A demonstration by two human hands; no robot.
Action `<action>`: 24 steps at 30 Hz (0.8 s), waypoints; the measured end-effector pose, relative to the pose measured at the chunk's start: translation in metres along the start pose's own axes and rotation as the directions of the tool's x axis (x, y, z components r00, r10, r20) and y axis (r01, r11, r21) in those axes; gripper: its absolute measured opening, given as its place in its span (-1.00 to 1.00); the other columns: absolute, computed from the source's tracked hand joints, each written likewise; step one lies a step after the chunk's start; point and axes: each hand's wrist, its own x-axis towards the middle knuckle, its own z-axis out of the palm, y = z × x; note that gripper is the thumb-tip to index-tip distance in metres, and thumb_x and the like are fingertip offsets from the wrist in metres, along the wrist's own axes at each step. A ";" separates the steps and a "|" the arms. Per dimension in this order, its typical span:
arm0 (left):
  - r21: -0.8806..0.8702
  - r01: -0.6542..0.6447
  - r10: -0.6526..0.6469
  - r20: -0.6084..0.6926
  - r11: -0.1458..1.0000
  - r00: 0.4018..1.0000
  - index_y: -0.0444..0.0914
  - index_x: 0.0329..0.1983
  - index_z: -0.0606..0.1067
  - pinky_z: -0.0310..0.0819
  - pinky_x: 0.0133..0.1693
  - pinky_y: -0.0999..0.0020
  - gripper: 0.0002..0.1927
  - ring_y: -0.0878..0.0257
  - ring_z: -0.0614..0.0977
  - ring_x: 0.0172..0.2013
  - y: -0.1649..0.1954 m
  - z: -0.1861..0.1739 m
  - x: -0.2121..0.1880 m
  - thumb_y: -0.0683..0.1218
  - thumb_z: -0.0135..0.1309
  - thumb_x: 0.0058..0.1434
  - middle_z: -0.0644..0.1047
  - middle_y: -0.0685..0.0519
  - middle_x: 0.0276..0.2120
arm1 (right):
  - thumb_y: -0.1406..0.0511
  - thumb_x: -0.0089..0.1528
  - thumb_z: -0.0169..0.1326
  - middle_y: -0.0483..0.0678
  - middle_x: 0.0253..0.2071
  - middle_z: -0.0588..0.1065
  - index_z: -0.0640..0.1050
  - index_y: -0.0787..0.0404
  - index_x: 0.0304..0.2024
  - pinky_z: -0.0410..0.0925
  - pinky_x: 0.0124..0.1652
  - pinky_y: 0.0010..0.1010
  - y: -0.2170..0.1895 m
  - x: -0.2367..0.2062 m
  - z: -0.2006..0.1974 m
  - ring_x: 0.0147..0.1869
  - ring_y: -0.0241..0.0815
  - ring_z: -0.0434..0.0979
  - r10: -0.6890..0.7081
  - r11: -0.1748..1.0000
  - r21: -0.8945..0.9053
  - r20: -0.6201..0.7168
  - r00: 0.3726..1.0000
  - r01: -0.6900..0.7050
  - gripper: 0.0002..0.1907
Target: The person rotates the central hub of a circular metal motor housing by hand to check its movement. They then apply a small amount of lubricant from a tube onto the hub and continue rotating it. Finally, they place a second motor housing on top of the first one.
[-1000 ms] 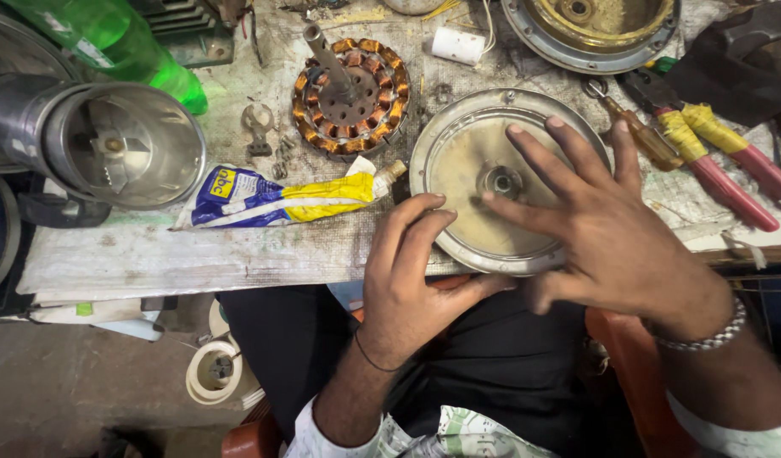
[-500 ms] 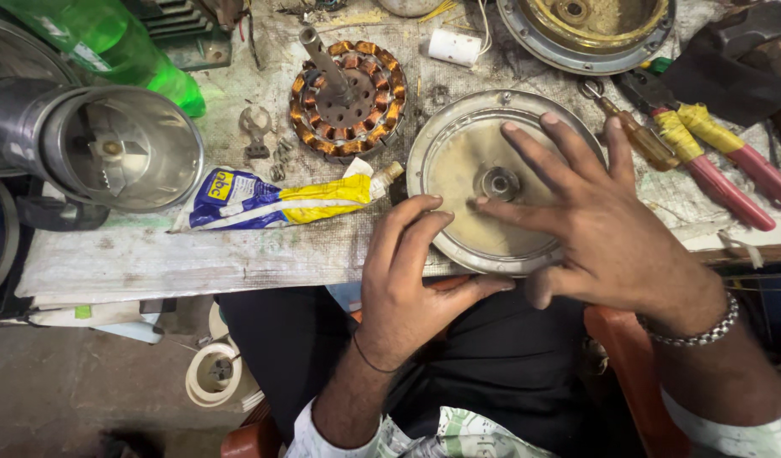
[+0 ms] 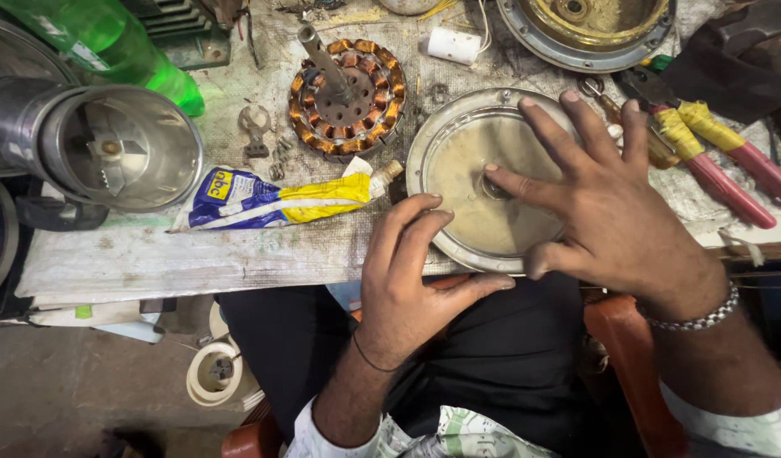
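Right hand (image 3: 615,216) is lying spread flat over the round metal cover (image 3: 479,182) at the bench edge; left hand (image 3: 407,271) is cupping its near rim, fingers open. Cover is looking rigid, heavyish, probably greasy; rim seems the surest hold.

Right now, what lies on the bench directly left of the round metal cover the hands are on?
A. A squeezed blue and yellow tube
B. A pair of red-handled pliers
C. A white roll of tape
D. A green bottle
A: the blue and yellow tube lies flat just left of the round metal cover, its nozzle pointing toward the cover, above the left hand.
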 end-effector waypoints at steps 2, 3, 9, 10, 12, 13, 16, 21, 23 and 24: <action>0.001 0.003 -0.003 0.005 1.000 1.000 -0.33 0.06 0.47 0.57 0.15 0.11 -0.20 -0.04 0.58 0.13 0.000 -0.001 0.000 0.17 0.56 -0.11 0.45 -0.12 0.14 | -0.56 0.01 -0.73 0.21 0.61 -0.05 0.46 -0.12 0.30 -0.45 0.40 0.56 0.001 0.001 0.000 0.65 0.36 -0.27 0.033 0.999 -0.017 0.013 0.999 -0.033 0.20; 0.001 0.002 -0.002 0.005 1.000 1.000 -0.33 0.06 0.47 0.57 0.15 0.11 -0.20 -0.04 0.58 0.13 0.000 0.000 0.000 0.17 0.56 -0.10 0.45 -0.11 0.14 | -0.56 0.04 -0.74 0.22 0.62 -0.07 0.45 -0.10 0.31 -0.45 0.42 0.56 0.002 0.001 0.000 0.67 0.36 -0.29 0.049 0.998 -0.029 0.018 0.999 -0.048 0.20; 0.013 0.004 -0.004 0.007 1.000 1.000 -0.33 0.06 0.47 0.56 0.13 0.10 -0.19 -0.04 0.58 0.13 0.000 0.000 0.000 0.17 0.56 -0.11 0.45 -0.13 0.14 | -0.55 -0.01 -0.75 0.15 0.59 -0.14 0.46 -0.23 0.28 -0.48 0.37 0.58 0.004 0.007 0.001 0.64 0.43 -0.34 -0.020 1.000 -0.013 0.065 0.998 0.021 0.16; 0.010 0.004 -0.004 0.007 1.000 1.000 -0.33 0.06 0.47 0.57 0.14 0.10 -0.20 -0.04 0.58 0.13 0.001 0.000 0.000 0.17 0.56 -0.11 0.45 -0.12 0.14 | -0.55 0.01 -0.76 0.18 0.61 -0.15 0.45 -0.19 0.30 -0.48 0.37 0.58 0.003 0.008 0.001 0.64 0.44 -0.34 0.012 1.000 -0.026 0.061 0.998 -0.011 0.17; 0.009 0.003 -0.003 0.001 1.000 1.000 -0.33 0.05 0.47 0.57 0.15 0.11 -0.20 -0.03 0.58 0.13 0.000 0.001 0.000 0.17 0.56 -0.11 0.45 -0.12 0.13 | -0.54 0.05 -0.78 0.24 0.63 -0.17 0.42 -0.11 0.32 -0.48 0.37 0.60 0.005 0.009 0.000 0.65 0.47 -0.34 0.071 0.996 -0.052 0.046 0.996 -0.069 0.19; 0.008 0.004 -0.004 0.001 1.000 1.000 -0.33 0.06 0.47 0.57 0.15 0.11 -0.20 -0.03 0.58 0.13 0.000 0.001 0.000 0.17 0.56 -0.11 0.46 -0.12 0.14 | -0.54 0.04 -0.79 0.24 0.62 -0.17 0.43 -0.13 0.32 -0.48 0.37 0.60 0.005 0.009 -0.001 0.64 0.47 -0.34 0.047 0.999 -0.026 0.034 0.998 -0.046 0.19; 0.009 0.004 -0.004 -0.004 1.000 1.000 -0.33 0.06 0.47 0.57 0.15 0.11 -0.19 -0.04 0.58 0.14 0.000 0.001 0.000 0.17 0.56 -0.12 0.46 -0.12 0.14 | -0.55 0.01 -0.78 0.22 0.59 -0.16 0.45 -0.18 0.31 -0.48 0.35 0.61 0.005 0.008 0.000 0.63 0.46 -0.33 0.004 1.000 0.010 0.021 1.000 -0.004 0.20; 0.014 0.007 -0.006 -0.001 1.000 1.000 -0.32 0.05 0.47 0.57 0.13 0.11 -0.20 -0.03 0.58 0.12 0.000 0.001 0.000 0.17 0.56 -0.13 0.46 -0.12 0.13 | -0.54 0.05 -0.78 0.25 0.64 -0.14 0.43 -0.08 0.30 -0.42 0.39 0.60 0.007 0.005 0.002 0.67 0.46 -0.34 0.081 0.996 -0.049 0.020 0.997 -0.080 0.20; 0.004 0.005 -0.005 -0.005 1.000 1.000 -0.33 0.06 0.47 0.57 0.15 0.11 -0.19 -0.03 0.59 0.13 0.000 0.001 -0.001 0.17 0.56 -0.13 0.46 -0.12 0.14 | -0.55 0.04 -0.77 0.24 0.62 -0.11 0.45 -0.10 0.31 -0.42 0.39 0.59 0.008 -0.001 0.001 0.66 0.44 -0.33 0.050 0.999 -0.001 -0.003 0.999 -0.050 0.20; -0.003 0.003 -0.003 -0.008 1.000 1.000 -0.33 0.07 0.47 0.57 0.15 0.11 -0.19 -0.03 0.59 0.14 0.000 0.001 0.000 0.17 0.56 -0.12 0.46 -0.12 0.14 | -0.55 0.03 -0.76 0.23 0.61 -0.10 0.45 -0.11 0.32 -0.42 0.39 0.59 0.009 -0.003 0.000 0.65 0.44 -0.32 0.036 0.999 0.020 -0.014 0.999 -0.035 0.21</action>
